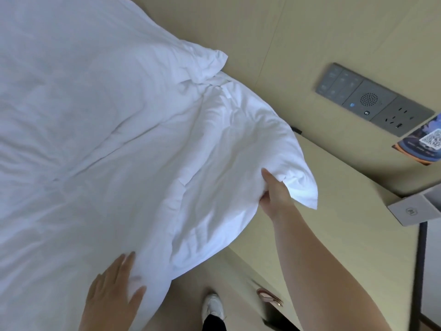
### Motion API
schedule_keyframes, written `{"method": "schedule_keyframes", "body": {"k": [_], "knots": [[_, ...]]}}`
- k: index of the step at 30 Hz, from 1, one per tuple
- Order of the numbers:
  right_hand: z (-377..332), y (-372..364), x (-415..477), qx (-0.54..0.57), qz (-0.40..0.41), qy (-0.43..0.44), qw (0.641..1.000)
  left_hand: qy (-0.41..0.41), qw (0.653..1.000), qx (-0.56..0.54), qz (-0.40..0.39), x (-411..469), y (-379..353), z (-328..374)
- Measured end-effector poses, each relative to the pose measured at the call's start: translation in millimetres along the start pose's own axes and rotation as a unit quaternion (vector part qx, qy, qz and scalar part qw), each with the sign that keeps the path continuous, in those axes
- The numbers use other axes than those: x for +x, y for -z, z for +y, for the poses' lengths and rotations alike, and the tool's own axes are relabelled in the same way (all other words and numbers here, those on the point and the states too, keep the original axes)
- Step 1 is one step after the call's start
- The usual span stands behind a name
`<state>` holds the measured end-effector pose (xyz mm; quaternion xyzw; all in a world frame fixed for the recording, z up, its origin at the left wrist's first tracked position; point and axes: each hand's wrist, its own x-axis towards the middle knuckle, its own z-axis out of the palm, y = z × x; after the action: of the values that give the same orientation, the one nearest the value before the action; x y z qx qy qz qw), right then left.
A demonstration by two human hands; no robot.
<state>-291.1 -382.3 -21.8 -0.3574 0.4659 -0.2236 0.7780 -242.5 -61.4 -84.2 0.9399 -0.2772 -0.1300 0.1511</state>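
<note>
A white pillow (229, 158) lies at the right edge of a bed made up with a white sheet (59, 223). My right hand (274, 194) grips the pillow's right corner, thumb on top and fingers tucked under the fabric. My left hand (114, 290) rests flat on the white bedding near the pillow's lower end, fingers straight and spread. A second white pillow (107, 68) lies further up the bed, its corner overlapping the first.
A beige headboard wall (286, 32) carries a grey switch and socket panel (372, 99) and a card with a QR code (427, 142). A beige bedside cabinet (346, 192) with a grey pad (410, 211) stands at right. My white shoe (212, 306) is on the floor.
</note>
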Motion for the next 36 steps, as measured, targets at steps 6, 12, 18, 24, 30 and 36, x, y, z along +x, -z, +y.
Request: {"method": "schedule_keyframes", "body": {"k": [6,12,18,24,30,36], "knots": [[-30.6,-28.8,-53.1,-0.096,-0.046,0.074,0.991,-0.113,0.979,-0.170,0.004,19.0,25.4,97.8],[-64.5,-60.0,-81.6,-0.145,-0.034,0.145,0.978,0.028,0.992,-0.061,-0.103,69.9,23.1,102.8],[-86.4,-66.3,-77.2,-0.177,-0.024,0.216,0.960,-0.054,0.989,0.027,-0.132,61.7,-9.8,60.9],[-74.6,-83.7,-71.4,-0.140,-0.009,0.229,0.963,-0.028,0.973,-0.108,-0.202,41.0,-20.3,85.0],[-80.1,-89.1,-73.3,-0.126,-0.020,0.222,0.967,0.075,0.983,-0.090,-0.143,57.4,-22.8,126.2],[-87.8,-74.2,-75.2,-0.174,0.038,0.239,0.955,0.093,0.988,-0.068,-0.100,58.3,-5.4,90.1]]}}
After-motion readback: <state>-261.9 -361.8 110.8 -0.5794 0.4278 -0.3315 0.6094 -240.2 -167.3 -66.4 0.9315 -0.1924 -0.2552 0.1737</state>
